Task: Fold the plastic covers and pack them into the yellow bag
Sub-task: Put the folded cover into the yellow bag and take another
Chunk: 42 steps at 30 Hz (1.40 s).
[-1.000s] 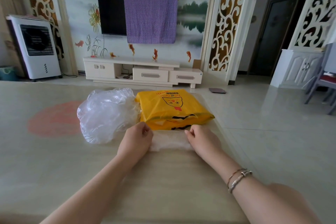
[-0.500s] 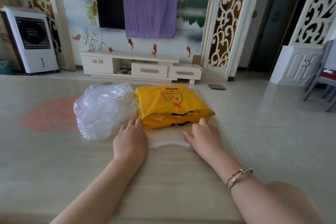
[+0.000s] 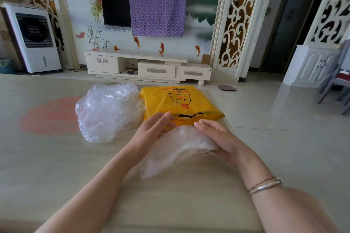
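Both hands (image 3: pixel 191 136) raised around cover (image 3: pixel 176 149)

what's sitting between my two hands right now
In the head view, the folded plastic cover lies between the left hand and right hand, lifted off the table, just before the yellow bag.
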Each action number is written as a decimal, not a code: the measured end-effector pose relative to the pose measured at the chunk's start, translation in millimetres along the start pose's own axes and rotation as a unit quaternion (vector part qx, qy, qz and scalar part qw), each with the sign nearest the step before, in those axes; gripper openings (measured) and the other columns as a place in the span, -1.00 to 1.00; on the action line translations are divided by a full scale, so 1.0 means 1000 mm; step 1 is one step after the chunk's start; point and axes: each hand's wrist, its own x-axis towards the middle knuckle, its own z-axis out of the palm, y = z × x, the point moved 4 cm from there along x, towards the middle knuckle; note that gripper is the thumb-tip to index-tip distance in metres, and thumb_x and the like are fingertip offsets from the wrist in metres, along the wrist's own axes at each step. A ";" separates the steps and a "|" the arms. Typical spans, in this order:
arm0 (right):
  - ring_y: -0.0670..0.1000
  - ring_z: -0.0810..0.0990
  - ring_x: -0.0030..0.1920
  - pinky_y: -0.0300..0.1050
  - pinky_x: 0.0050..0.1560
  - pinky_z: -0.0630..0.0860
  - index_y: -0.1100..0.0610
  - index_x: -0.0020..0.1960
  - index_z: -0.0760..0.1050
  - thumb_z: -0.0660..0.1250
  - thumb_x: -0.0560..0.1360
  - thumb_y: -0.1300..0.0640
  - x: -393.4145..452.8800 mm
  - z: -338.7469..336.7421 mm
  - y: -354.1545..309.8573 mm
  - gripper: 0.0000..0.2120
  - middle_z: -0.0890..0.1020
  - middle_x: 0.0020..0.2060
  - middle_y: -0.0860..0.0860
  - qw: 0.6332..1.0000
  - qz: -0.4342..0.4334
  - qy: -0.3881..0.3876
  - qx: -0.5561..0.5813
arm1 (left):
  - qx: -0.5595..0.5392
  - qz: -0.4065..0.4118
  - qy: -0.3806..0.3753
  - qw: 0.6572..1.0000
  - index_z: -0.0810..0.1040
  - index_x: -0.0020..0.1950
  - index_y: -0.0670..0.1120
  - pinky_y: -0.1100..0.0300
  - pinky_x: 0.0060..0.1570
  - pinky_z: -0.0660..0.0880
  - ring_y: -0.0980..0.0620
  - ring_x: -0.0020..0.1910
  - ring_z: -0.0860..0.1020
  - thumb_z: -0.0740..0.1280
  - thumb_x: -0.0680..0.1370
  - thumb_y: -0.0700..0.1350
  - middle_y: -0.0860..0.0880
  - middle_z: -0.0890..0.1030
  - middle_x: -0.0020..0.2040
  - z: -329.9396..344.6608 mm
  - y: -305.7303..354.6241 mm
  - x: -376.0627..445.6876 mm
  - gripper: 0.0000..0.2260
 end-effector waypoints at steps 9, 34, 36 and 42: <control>-0.09 0.54 -0.38 -0.24 -0.42 0.47 0.11 -0.01 0.46 0.35 0.48 -0.14 0.007 -0.009 0.006 -0.69 0.57 -0.29 0.00 0.992 0.058 0.109 0.017 | -0.095 -0.097 -0.076 0.988 0.57 0.13 -0.08 0.20 -0.29 0.55 0.00 -0.21 0.65 0.45 0.48 -0.17 -0.12 0.68 -0.07 0.016 -0.010 -0.008 -0.76; -0.06 0.40 0.02 -0.15 0.09 0.41 -0.09 -0.16 0.41 0.47 0.35 0.25 -0.004 0.039 0.012 -0.68 0.43 -0.05 -0.17 0.825 -0.262 0.007 -0.500 | 0.216 0.067 0.169 0.959 0.44 0.23 0.05 0.40 -0.10 0.46 0.12 -0.03 0.51 0.46 0.43 -0.24 0.09 0.45 0.14 -0.004 -0.012 -0.014 -0.56; -0.13 0.41 0.01 -0.18 0.03 0.43 -0.15 -0.20 0.38 0.49 0.35 0.23 -0.001 0.032 0.016 -0.64 0.45 -0.08 -0.20 0.850 -0.217 0.003 -0.481 | 0.252 0.108 0.167 0.947 0.48 0.10 0.10 0.32 0.00 0.38 0.10 0.01 0.44 0.47 0.41 -0.23 0.15 0.47 0.07 -0.004 -0.010 -0.017 -0.63; -0.16 0.44 -0.08 -0.37 -0.12 0.35 -0.03 -0.18 0.45 0.39 0.37 0.23 0.000 0.022 0.022 -0.80 0.49 -0.19 -0.18 0.884 -0.168 -0.021 -0.436 | 0.238 0.099 0.066 0.964 0.59 -0.22 0.05 0.48 -0.21 0.37 0.23 -0.24 0.52 0.41 0.44 -0.30 0.14 0.62 -0.25 0.005 -0.012 -0.018 -0.78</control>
